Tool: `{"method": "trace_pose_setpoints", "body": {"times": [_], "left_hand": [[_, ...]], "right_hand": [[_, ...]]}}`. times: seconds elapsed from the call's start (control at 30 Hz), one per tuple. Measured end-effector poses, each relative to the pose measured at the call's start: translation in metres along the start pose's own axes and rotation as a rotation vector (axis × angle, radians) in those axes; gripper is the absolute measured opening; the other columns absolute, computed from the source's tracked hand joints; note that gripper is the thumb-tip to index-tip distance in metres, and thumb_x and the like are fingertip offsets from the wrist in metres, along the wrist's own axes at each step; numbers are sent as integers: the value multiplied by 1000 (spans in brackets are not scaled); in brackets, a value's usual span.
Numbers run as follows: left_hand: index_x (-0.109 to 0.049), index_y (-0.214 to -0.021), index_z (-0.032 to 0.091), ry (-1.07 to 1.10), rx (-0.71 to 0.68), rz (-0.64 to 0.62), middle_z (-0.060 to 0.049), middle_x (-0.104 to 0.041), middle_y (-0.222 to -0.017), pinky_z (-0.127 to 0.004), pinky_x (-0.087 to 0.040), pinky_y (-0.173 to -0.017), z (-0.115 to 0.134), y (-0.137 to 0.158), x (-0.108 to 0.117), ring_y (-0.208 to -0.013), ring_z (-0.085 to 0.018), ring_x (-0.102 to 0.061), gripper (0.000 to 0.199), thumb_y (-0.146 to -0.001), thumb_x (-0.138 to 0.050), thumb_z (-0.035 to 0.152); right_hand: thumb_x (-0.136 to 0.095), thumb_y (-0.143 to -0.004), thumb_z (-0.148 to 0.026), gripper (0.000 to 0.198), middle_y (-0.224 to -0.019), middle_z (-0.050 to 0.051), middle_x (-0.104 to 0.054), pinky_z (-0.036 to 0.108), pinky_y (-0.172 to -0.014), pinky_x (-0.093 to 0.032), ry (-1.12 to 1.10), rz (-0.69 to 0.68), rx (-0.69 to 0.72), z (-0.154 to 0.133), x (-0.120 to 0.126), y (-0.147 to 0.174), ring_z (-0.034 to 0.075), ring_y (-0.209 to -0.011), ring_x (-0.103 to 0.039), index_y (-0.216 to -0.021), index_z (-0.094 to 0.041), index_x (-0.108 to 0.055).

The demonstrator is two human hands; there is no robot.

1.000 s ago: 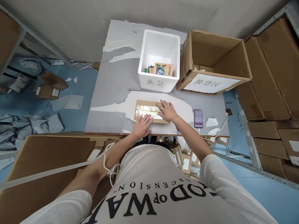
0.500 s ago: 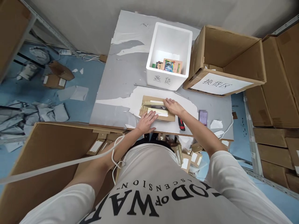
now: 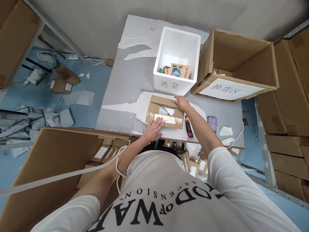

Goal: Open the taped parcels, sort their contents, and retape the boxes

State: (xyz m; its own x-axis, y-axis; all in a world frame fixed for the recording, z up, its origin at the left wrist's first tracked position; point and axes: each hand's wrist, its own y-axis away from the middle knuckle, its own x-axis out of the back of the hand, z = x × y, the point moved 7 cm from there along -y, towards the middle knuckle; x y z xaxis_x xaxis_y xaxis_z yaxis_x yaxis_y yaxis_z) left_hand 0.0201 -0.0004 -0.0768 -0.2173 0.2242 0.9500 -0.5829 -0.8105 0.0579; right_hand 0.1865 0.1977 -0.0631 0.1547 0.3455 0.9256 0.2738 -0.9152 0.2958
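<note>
A small cardboard box lies on the table in front of me, its top parted so that white paper shows inside. Shiny tape and a white label cover its near flap. My left hand rests on that flap with fingers spread, pressing rather than gripping. At the far right corner, the fingers of my right hand are curled over the raised far flap. A red and black utility knife lies on the table just right of the box, under my right forearm.
Behind the box stands a white foam box with several small packs inside. To its right is a big cardboard carton with a handwritten sheet. A phone and paper scraps lie at right. Another large carton stands at lower left.
The far flap has swung up and away, and the box's opening has widened to show the paper. My right hand has moved away from me with the flap; my left stays on the near flap.
</note>
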Motion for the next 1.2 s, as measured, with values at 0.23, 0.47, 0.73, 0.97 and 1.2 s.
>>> {"method": "trace_pose_setpoints", "body": {"times": [0.23,0.47,0.73,0.97,1.2], "left_hand": [[-21,-152,12,47,100,24,-19,-23,-158,-50,-23,-116,-64,-13,42,-147,-33,-17,99,-75,-66,56],[-22,-150,6,79,-155,-175,-23,-20,-157,-45,-21,-117,-124,-37,40,-147,-33,-19,115,-64,-70,65],[-30,-148,7,50,-88,-145,-22,-26,-155,-46,-21,-118,-124,-40,29,-145,-33,-25,111,-61,-71,63],[-30,-148,10,-2,-43,-168,-20,-27,-156,-46,-22,-118,-120,-38,35,-144,-32,-27,104,-65,-70,57],[-27,-148,5,-87,-39,-210,-22,-28,-155,-45,-13,-119,-107,-43,37,-144,-32,-26,100,-68,-66,51]], "right_hand": [[-26,-98,-20,45,-141,15,-47,53,-112,-26,132,253,358,-44,10,68,27,-134,-38,-137,-16,-47],[-70,-76,-49,61,-118,17,-63,37,-84,-48,151,-323,279,-86,-30,85,30,-105,-61,-124,-13,-55],[-58,-88,-37,39,-106,12,-70,31,-74,-45,210,-248,162,-87,-38,115,26,-95,-66,-124,-22,-51],[-35,-98,-21,25,-97,11,-69,30,-73,-37,301,-53,289,-102,-47,156,21,-90,-62,-107,-19,-59],[-34,-96,-16,33,-114,16,-65,36,-84,-43,282,52,397,-90,-62,184,24,-103,-58,-117,-15,-60]]}}
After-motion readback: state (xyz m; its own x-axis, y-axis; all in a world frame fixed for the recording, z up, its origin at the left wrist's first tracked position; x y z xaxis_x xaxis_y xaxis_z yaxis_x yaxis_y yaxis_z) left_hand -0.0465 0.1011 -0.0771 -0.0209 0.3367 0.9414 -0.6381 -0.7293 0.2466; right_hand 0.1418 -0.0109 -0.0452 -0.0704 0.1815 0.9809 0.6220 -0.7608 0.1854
